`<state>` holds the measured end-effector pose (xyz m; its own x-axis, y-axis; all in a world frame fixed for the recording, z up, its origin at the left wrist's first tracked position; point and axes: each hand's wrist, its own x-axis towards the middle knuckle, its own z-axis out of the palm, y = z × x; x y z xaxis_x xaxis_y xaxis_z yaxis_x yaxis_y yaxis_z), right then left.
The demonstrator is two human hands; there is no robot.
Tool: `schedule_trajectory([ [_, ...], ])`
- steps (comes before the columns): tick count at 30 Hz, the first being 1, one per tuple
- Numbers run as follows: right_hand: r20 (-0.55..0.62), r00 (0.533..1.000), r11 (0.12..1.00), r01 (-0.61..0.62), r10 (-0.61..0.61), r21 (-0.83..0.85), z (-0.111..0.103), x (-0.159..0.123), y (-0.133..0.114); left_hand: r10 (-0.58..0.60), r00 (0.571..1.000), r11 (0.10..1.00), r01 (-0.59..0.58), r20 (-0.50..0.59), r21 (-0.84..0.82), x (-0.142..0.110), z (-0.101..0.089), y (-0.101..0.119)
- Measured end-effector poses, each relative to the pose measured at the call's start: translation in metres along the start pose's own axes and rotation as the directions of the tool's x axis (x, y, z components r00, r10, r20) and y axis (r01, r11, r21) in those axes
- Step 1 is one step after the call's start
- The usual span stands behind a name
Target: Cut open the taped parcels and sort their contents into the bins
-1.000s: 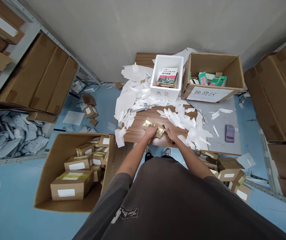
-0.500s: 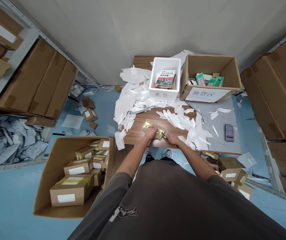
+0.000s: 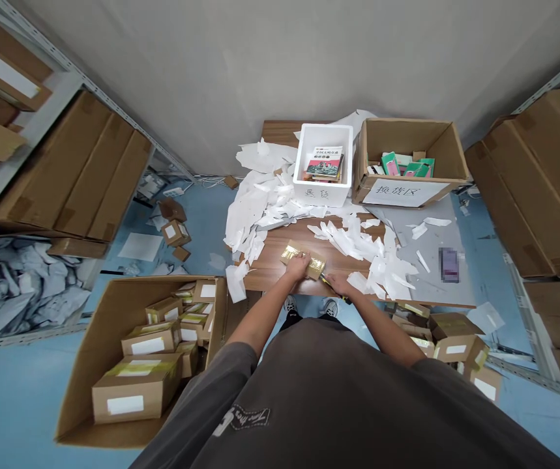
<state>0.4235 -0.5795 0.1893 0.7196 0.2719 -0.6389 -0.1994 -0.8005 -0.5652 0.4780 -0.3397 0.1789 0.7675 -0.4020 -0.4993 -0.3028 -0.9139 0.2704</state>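
A small flat cardboard box (image 3: 315,264) wrapped in shiny yellowish tape lies at the front of the brown wooden table (image 3: 280,244). My left hand (image 3: 298,266) is closed over its middle, pressing it against the tabletop. In my right hand (image 3: 339,284) is a yellow-and-black utility knife (image 3: 325,280), its front end at the box's right end. Whether the blade is cutting the tape I cannot tell. Torn white paper scraps (image 3: 338,238) lie just beyond the box and to the right of my right hand.
On the table's back stand a white foam bin (image 3: 323,194) of books and an open carton (image 3: 409,127) holding green-and-pink packs. A phone-like object (image 3: 449,265) lies at right. A large carton of taped boxes (image 3: 77,391) stands left; shelves flank both sides.
The view has tilted slightly, so the table sits lower. My right hand and the knife have shifted a little towards me, showing more of the knife. My left hand remains on the box.
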Motion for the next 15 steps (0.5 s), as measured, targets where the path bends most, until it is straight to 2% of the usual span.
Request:
schedule_trajectory([
  [4,0.039,0.997,0.991,-0.077,0.073,0.112,0.001,-0.013,0.013,0.005,1.000,1.000,-0.006,-0.026,-0.027,-0.001,-0.004,-0.006],
  [6,0.013,0.992,0.977,-0.126,0.125,0.170,-0.002,-0.017,0.020,-0.024,0.997,1.000,0.023,-0.074,-0.013,0.001,-0.007,-0.012],
  [8,-0.032,0.991,0.973,-0.118,0.127,0.200,-0.003,-0.018,0.024,-0.028,0.995,0.999,0.031,-0.091,0.027,0.008,-0.008,-0.019],
  [12,-0.115,0.993,0.991,-0.009,0.024,0.134,0.008,-0.010,0.021,-0.069,0.998,0.996,0.068,0.005,0.065,0.031,-0.009,-0.030],
  [15,-0.120,0.992,0.998,-0.033,0.039,0.052,0.019,-0.004,0.017,-0.075,0.997,0.993,0.075,0.003,0.086,0.043,-0.005,-0.032],
])
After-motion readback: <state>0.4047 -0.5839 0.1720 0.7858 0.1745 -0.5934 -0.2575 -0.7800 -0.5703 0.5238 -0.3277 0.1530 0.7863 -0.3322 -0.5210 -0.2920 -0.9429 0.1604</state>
